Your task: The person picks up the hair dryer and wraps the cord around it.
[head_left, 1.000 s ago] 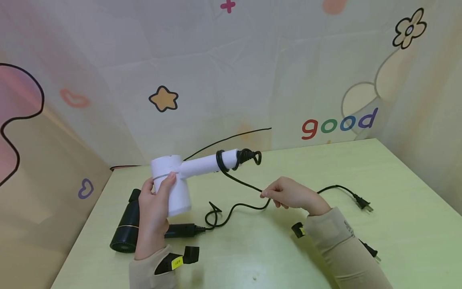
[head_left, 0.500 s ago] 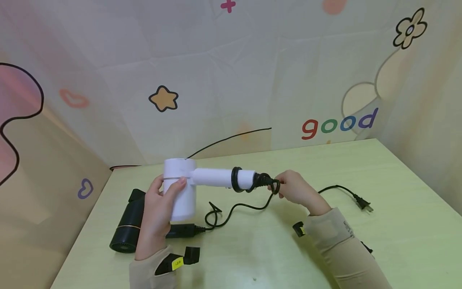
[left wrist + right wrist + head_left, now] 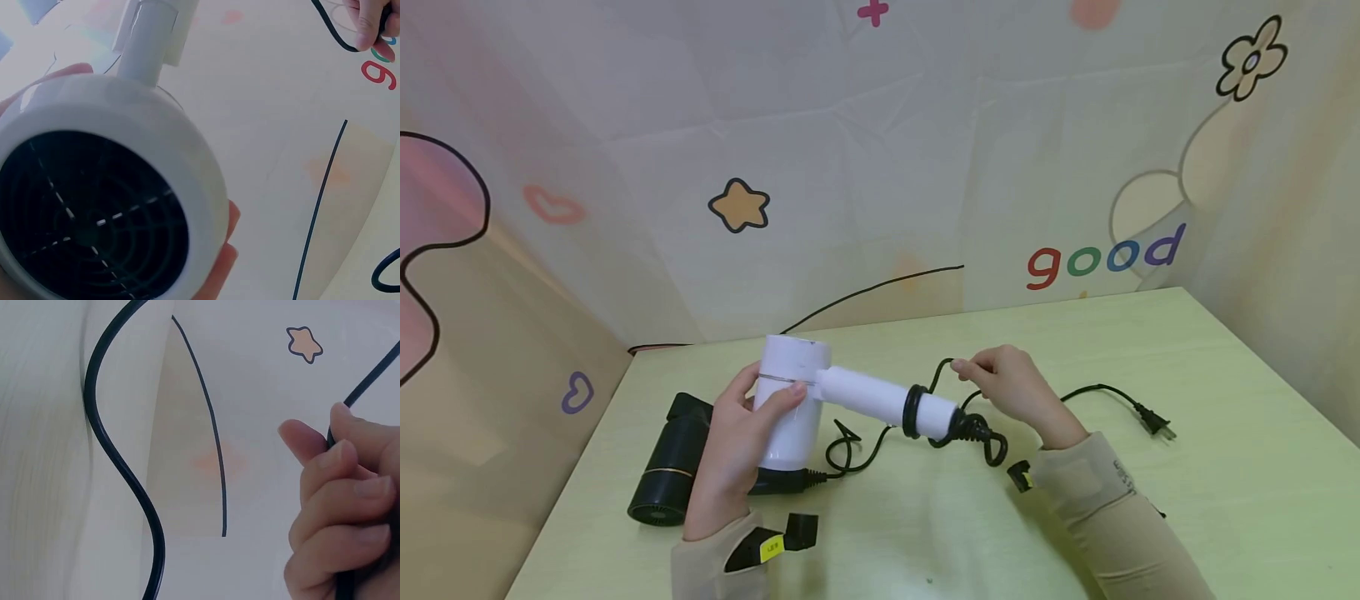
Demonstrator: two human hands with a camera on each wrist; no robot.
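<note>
A white hair dryer (image 3: 865,395) is held up over the table, its handle pointing right and slightly down. My left hand (image 3: 730,446) grips its barrel, thumb across the front. In the left wrist view, the barrel's dark round grille (image 3: 87,215) faces the camera. Black cord coils (image 3: 913,412) wrap the handle near its end. Beyond the handle, my right hand (image 3: 1013,385) pinches a raised stretch of black cord (image 3: 942,365). The right wrist view shows that hand's fingers (image 3: 340,506) curled, the cord passing between thumb and forefinger.
A black hair dryer (image 3: 664,471) lies on the table (image 3: 925,533) at left, partly behind my left forearm. Its cord (image 3: 872,458) trails right beneath the white one. A two-pin plug (image 3: 1153,421) lies at right. A printed curtain (image 3: 850,167) hangs behind the table.
The white hair dryer has moved right and down, and its handle now tilts downward. My right hand has passed the cord around the handle, first rightward past its end, now behind it.
</note>
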